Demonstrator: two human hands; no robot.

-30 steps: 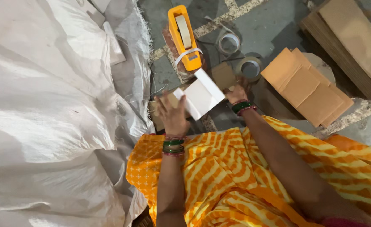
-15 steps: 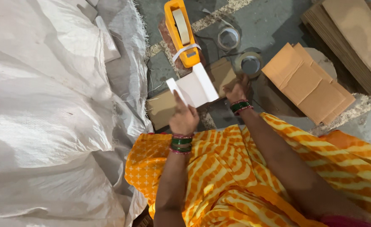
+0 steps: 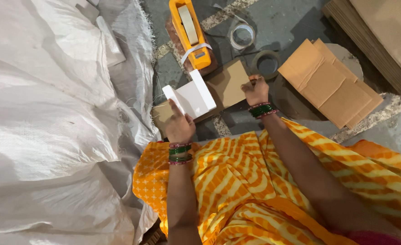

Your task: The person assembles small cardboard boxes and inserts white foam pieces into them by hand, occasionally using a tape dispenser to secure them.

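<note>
The left hand (image 3: 180, 126) holds a small white box (image 3: 192, 96) from below, thumb laid up along its near face and fingers closed behind it, so the box stands tilted with its far edge just under the nose of the orange tape dispenser (image 3: 190, 31). The right hand (image 3: 256, 90) is closed in a narrow pinch with the fingertips turned up; what it nips is too small to name for sure, though it looks like a short end of tape or a small scrap. Beyond that pinch, almost touching the knuckles, lies a dark tape roll (image 3: 267, 65), and a little farther off a clear one (image 3: 242, 36). Between the two hands, under the box, a flat brown card (image 3: 227, 84) rests on the floor. To the right of the right hand lies a fan of flat cartons (image 3: 329, 81), with a taller stack (image 3: 384, 36) beyond it; to the left of the left hand the white sacks (image 3: 50, 118) fill the frame. By the look of it the work stands at the sealing of the box: it is already folded and held firm, but no strip shows across it. The next move would call for the left hand to keep the box steady with its seam turned toward the right hand, and for the pinch to cross the gap and press down flat along an edge without creasing.
</note>
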